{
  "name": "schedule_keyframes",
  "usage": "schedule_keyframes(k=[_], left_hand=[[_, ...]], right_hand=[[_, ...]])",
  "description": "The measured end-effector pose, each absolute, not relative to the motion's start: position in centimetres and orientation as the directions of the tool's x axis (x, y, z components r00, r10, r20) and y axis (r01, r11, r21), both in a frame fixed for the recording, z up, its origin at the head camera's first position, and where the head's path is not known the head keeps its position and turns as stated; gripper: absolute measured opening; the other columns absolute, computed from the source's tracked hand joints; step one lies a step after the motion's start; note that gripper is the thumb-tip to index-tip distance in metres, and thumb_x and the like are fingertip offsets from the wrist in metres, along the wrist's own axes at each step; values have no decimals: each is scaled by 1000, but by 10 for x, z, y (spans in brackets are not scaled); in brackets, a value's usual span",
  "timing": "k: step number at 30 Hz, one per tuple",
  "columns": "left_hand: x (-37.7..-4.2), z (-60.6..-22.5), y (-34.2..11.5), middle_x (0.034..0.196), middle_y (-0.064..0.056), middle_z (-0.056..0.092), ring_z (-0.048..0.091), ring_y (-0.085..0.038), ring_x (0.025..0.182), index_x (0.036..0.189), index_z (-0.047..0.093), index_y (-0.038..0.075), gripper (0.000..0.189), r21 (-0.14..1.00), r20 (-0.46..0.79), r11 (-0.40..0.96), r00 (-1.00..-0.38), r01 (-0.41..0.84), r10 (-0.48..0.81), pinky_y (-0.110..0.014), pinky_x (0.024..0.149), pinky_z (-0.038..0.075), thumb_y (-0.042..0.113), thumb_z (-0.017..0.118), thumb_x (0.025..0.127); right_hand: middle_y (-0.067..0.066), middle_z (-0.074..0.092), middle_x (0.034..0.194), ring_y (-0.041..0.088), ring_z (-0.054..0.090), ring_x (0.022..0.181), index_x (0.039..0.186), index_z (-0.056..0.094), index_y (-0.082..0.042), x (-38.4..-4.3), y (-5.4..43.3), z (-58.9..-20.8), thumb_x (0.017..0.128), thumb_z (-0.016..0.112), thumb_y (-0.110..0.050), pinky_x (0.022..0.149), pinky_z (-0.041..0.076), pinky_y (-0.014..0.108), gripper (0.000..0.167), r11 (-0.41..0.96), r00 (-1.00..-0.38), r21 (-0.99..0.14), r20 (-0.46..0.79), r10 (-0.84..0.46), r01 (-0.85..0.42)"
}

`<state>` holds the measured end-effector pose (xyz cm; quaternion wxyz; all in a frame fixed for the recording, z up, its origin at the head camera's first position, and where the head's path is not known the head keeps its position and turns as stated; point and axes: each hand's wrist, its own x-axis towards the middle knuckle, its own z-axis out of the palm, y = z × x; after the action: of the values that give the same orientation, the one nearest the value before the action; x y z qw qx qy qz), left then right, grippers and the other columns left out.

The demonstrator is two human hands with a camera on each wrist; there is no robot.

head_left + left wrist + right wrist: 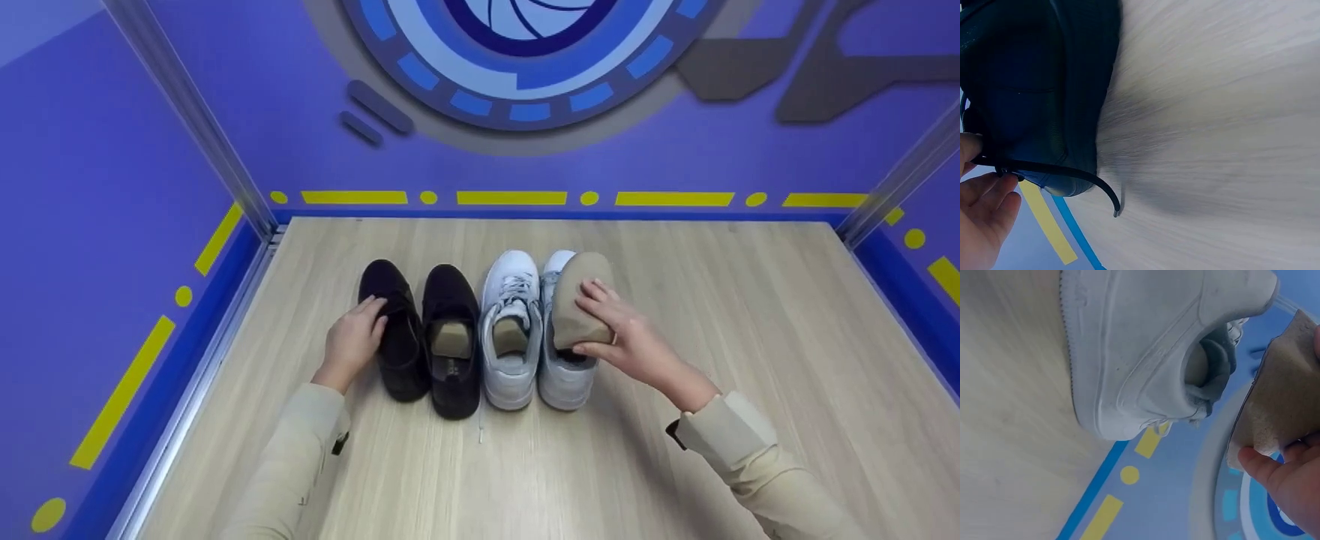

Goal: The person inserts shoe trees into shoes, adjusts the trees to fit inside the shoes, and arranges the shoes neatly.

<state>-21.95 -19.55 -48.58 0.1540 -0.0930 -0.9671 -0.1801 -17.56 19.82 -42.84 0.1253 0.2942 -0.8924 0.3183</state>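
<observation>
A pair of black lace-up shoes stands left of a pair of white sneakers, toes toward the back wall. My left hand (352,339) holds the outermost black shoe (405,367) at its lacing. In the left wrist view, a loose black shoelace (1067,170) runs past my thumb and fingers, its tip hanging free. My right hand (626,334) grips a tan cardboard-like shoe insert (581,292) above the rightmost white sneaker (568,386), thumb at its near end. Tan inserts also show inside the inner black shoe (452,397) and the inner white sneaker (512,386).
The shoes stand side by side on a wood-grain tabletop (750,337). Blue printed panels (525,169) enclose its back and sides, with metal posts (217,142) at the corners. A white lace end (481,431) lies on the table behind the heels.
</observation>
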Motion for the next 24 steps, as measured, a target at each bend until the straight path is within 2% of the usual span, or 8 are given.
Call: schedule_keyframes(k=[6,10,18,24], left_hand=[[-223,-489,-194,114,-14,60,57,-33,101,104,62,6,23,245,438,936,-890,251,123,-44,80,47,13,56,83],[-226,-491,-193,108,-16,62,59,-33,97,97,63,3,17,242,487,931,-864,275,128,-43,80,48,9,55,83],[-229,-492,-191,90,-17,66,63,-34,76,96,58,-1,13,268,518,913,-845,308,133,-42,63,50,6,51,86],[-229,-491,-193,89,-17,66,63,-34,74,97,58,1,14,277,502,909,-853,312,140,-42,61,50,6,50,87]], right_hand=[[16,43,133,32,34,127,120,53,0,-176,187,-428,65,75,-19,99,31,44,63,594,-756,-468,436,-488,-654],[18,43,133,34,35,126,120,53,0,-177,179,-426,67,74,-22,98,32,47,61,555,-723,-464,434,-537,-691],[18,39,136,36,30,128,123,50,-1,-176,163,-418,72,69,-28,101,27,50,60,499,-697,-507,351,-625,-703],[17,40,136,34,29,129,122,51,-1,-177,154,-418,72,69,-31,102,26,48,61,482,-694,-534,324,-643,-695]])
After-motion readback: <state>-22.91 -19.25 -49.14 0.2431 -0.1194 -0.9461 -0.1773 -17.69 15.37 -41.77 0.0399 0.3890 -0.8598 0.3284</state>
